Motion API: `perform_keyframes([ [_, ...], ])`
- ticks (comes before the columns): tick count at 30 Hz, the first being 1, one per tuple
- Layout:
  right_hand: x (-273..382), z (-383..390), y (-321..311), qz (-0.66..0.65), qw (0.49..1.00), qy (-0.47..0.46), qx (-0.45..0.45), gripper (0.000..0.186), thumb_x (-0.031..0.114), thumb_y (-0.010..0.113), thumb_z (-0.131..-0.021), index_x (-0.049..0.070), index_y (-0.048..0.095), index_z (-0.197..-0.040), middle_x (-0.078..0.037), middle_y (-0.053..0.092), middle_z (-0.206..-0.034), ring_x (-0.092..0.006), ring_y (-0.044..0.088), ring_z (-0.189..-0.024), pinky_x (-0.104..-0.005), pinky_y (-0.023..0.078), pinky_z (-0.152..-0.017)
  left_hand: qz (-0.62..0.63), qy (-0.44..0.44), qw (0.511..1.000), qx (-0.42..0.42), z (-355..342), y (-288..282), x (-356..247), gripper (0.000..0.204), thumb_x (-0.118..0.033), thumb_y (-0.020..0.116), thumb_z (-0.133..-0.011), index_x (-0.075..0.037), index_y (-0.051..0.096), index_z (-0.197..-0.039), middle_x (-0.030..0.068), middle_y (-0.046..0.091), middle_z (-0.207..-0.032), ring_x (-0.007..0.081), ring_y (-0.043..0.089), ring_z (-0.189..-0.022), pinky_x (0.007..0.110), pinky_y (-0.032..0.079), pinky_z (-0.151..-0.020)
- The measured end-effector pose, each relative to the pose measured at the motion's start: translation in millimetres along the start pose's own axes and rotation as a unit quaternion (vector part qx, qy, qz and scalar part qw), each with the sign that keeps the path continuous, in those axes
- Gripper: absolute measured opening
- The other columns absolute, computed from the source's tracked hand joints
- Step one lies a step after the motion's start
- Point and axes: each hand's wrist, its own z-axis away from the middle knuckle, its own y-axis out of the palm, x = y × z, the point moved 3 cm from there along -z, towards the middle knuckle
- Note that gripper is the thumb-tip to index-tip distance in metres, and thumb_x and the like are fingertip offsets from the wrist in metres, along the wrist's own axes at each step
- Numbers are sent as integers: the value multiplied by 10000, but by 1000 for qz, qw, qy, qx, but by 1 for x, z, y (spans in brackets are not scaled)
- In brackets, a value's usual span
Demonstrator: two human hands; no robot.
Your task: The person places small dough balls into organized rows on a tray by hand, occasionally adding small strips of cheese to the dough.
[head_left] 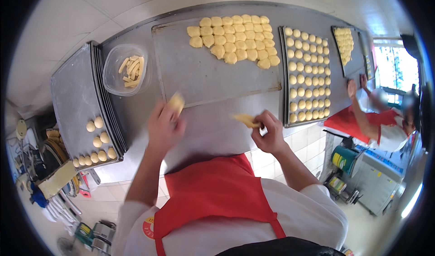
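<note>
Head view: left hand point(164, 128) pinches blurred, probably dough piece point(176, 103); right hand point(270, 133) another strip point(245, 119).

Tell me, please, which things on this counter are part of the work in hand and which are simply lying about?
In use: left hand holding a dough piece; right hand holding a filling strip; clear tub of strips; centre tray of shaped pastries.

Lying about: stacked trays with dough balls; filled tray; clutter at lower left.
</note>
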Motion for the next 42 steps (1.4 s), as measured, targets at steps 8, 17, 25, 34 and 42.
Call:
perform_keyframes([
  [8,-82,94,116,122,978,-159,59,281,225,808,-795,139,671,-1025,-141,598,-1124,-351,610,-1077,-505,496,-922,-223,-104,968,40,209,65,29,346,-197,677,-979,-110,637,-1311,147,628,-1194,377,588,-1125,518,447,-1000],
  [17,-133,41,77,221,949,-200,-103,173,154,723,-914,113,698,-1080,-109,678,-1050,-330,639,-1034,-504,508,-940,-136,0,989,56,193,59,102,319,-227,715,-983,-103,689,-1275,153,684,-1134,378,622,-1128,543,468,-1000],
  [25,-63,30,132,242,924,-297,-15,284,145,769,-855,128,734,-1136,-70,682,-950,-303,645,-943,-480,500,-846,-142,84,980,107,142,103,30,249,-222,712,-973,-145,726,-1209,139,732,-1145,357,656,-1157,560,472,-1050],
  [34,-93,104,136,147,953,-265,-29,366,123,779,-833,151,753,-1197,-78,657,-937,-319,646,-923,-474,512,-857,-97,7,995,22,212,85,17,225,-169,699,-969,-124,741,-1185,128,758,-1165,353,685,-1121,525,512,-1019],
  [42,-85,25,123,218,937,-271,-19,347,194,739,-894,141,733,-1237,-86,710,-1034,-338,653,-1002,-537,483,-996,-112,13,994,4,161,69,70,207,-225,689,-978,-116,748,-1143,104,763,-1074,350,710,-1051,502,515,-1010],
])
